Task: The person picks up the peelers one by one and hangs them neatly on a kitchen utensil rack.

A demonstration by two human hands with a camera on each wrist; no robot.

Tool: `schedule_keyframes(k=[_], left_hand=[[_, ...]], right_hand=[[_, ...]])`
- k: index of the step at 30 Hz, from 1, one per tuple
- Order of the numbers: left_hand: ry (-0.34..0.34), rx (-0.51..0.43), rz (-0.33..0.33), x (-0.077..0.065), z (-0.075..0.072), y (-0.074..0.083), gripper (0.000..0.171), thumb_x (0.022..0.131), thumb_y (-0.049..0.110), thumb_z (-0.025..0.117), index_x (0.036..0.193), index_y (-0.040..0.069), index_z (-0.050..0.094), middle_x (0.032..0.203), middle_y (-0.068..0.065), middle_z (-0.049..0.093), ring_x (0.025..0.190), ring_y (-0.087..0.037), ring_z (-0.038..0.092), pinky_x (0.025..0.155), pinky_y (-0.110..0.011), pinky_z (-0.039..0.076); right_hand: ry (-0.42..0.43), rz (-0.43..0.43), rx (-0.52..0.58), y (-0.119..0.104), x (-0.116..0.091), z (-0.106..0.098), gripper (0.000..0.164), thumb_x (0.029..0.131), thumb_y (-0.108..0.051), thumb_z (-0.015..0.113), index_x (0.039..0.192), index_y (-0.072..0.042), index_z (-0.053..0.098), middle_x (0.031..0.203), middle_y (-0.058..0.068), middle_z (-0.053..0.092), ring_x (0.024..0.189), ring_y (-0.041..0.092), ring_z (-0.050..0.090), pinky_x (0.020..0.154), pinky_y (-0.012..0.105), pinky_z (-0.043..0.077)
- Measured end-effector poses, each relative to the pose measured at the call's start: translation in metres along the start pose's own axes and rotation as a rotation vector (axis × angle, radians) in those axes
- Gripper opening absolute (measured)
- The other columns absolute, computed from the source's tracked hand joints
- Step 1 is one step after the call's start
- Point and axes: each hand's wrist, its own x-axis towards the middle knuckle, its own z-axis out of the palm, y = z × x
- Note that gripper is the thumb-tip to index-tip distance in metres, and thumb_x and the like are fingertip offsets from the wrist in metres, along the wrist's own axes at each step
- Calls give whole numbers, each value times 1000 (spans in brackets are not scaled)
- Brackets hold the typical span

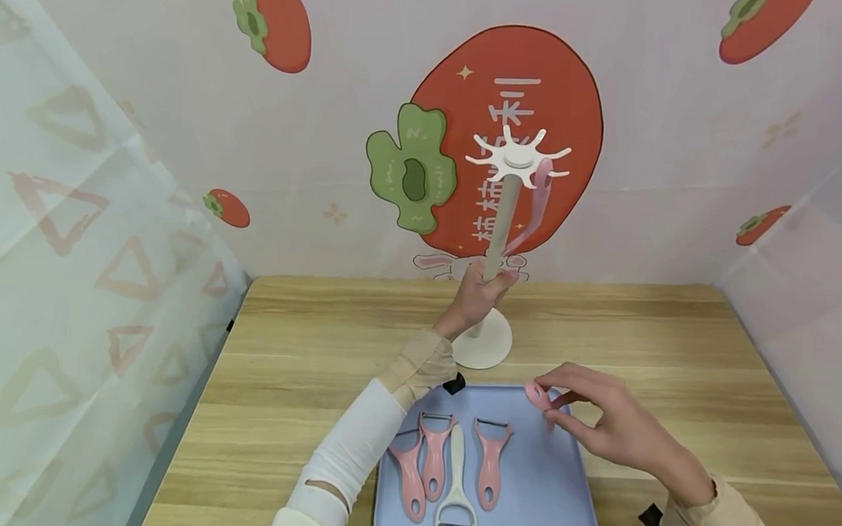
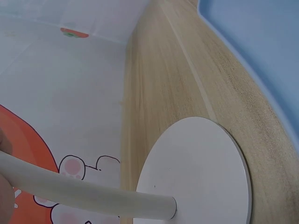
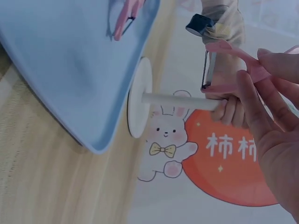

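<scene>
In the head view my left hand (image 1: 479, 296) grips the pole of a white stand (image 1: 508, 213) with a round base (image 1: 481, 342) and a ring of hooks at its top. One pink peeler (image 1: 539, 201) hangs from a hook. My right hand (image 1: 610, 411) pinches another pink peeler (image 1: 537, 396) over the tray's far right corner. The right wrist view shows its blade frame (image 3: 224, 88) pointing away from the fingers, the handle partly hidden by them. Three pink peelers (image 1: 489, 466) and a white peeler (image 1: 458, 478) lie in the blue tray (image 1: 540, 483).
Under the tray and stand is a wood-grain table (image 1: 313, 360). Behind it hangs a printed backdrop (image 1: 667, 130) with red fruit and a rabbit. Patterned cloth (image 1: 60, 306) borders the left side. The stand's base is just beyond the tray's far edge.
</scene>
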Motion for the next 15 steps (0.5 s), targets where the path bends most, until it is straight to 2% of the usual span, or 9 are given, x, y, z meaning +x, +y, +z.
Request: schedule_keyframes(k=[2,6,9,12,15], left_hand=[[1,2,1,1,0,0,18,101,1,55,85,-8,54,51,-1,30,43,-16,27,46,-28,25],[5,-6,6,1,0,0,24,102,3,56,79,-4,52,51,1,29,43,-15,27,46,-29,25],[2,-16,2,1,1,0,14,102,3,56,92,-8,59,51,2,29,42,-16,27,46,-29,26],[1,-20,1,0,1,0,16,102,4,56,102,-11,61,50,2,30,41,-16,27,45,-29,26],[-2,-20,3,0,1,0,17,102,5,57,100,-12,60,50,2,30,41,-16,28,44,-29,26]], right_hand=[[24,-18,13,-1,4,-3,61,72,17,82,128,-5,68,115,4,71,101,12,69,73,26,61],[73,-69,62,-4,13,-10,62,69,25,79,126,3,68,110,9,72,94,14,71,72,28,61],[106,-96,102,-6,17,-16,64,67,29,77,126,6,67,109,12,72,91,17,72,73,29,61],[139,-116,124,-6,19,-21,65,65,31,76,125,10,66,110,15,72,95,15,71,74,28,61],[162,-130,126,-5,20,-25,66,63,33,76,125,13,66,111,16,71,100,13,70,74,27,61]])
